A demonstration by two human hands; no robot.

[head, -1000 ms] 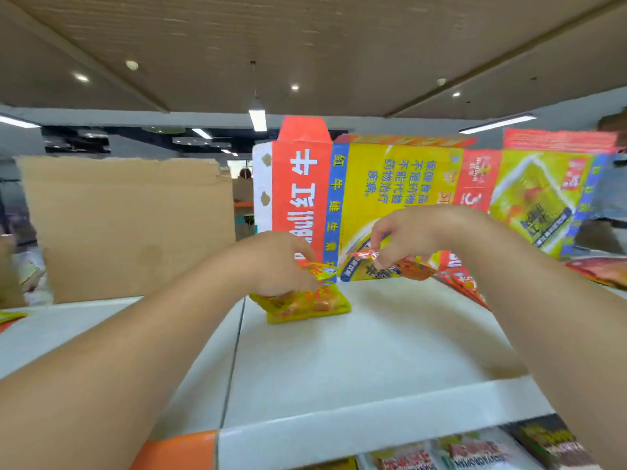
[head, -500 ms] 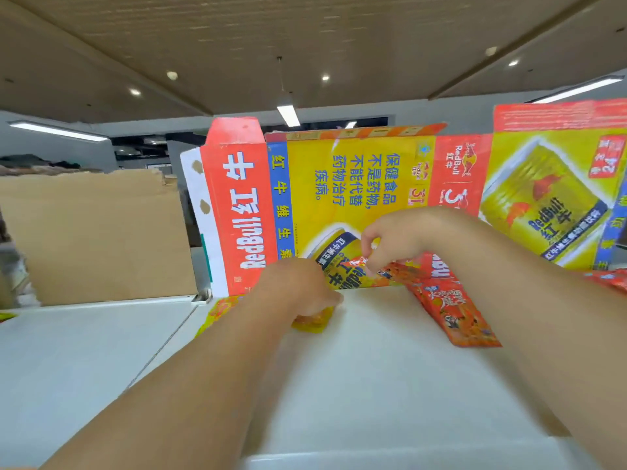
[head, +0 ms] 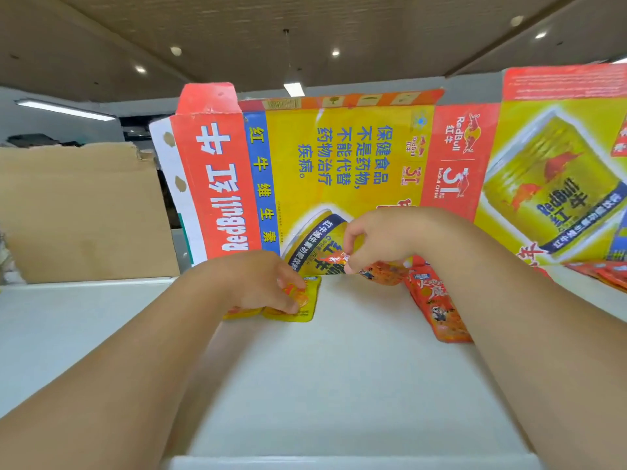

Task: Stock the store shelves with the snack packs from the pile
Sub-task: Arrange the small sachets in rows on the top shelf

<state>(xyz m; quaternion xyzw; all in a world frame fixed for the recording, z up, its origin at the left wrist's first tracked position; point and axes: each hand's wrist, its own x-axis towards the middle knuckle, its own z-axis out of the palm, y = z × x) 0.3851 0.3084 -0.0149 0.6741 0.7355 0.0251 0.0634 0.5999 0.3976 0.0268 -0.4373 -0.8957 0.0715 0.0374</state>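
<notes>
Both my arms reach over a white top shelf [head: 339, 385]. My left hand [head: 258, 283] presses on yellow snack packs [head: 302, 305] lying flat at the back of the shelf, fingers closed on the top one. My right hand [head: 376, 242] pinches the upper edge of an orange-red snack pack [head: 383, 274] and holds it just above the shelf surface. Another orange-red pack [head: 437, 307] lies flat to its right, partly under my right forearm.
A flattened Red Bull carton [head: 339, 171] stands upright behind the packs as a back wall. A plain brown cardboard sheet [head: 81, 212] stands at the left. More orange-red packs [head: 607, 273] lie at the far right. The shelf's front lip [head: 339, 463] is at the bottom.
The view has moved in closer over the shelf. My left hand has pushed the yellow packs back against the carton. My right hand still holds the orange-red pack near the carton.
</notes>
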